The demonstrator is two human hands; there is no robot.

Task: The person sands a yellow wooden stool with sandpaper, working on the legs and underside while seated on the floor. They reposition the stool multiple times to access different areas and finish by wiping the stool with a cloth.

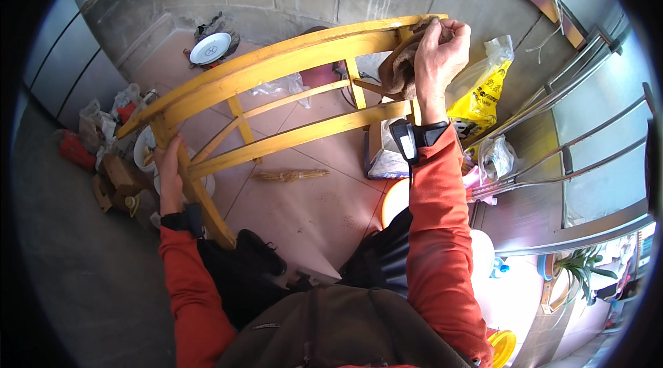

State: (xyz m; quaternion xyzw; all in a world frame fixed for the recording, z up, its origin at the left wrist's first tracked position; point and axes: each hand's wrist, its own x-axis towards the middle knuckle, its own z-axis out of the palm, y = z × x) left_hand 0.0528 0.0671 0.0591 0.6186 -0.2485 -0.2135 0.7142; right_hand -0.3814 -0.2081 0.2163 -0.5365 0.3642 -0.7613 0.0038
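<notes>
Between the left hand [168, 166], curled round one leg [210, 212], and the right hand [438, 60], clutching brown cloth [399, 67], slants a yellow bench [276, 64]

Our left arm [190, 292] comes up bent and close to the body, and our left hand [168, 167] is curled in a grip, thumb side up, its fingers largely hidden. Our right arm [442, 230] reaches farther forward, so our right hand [442, 60] is the more outstretched, its back partly showing, fingers folded and thumb pressing in a grip. Red sleeves cover both forearms, ending near the wrists.
</notes>
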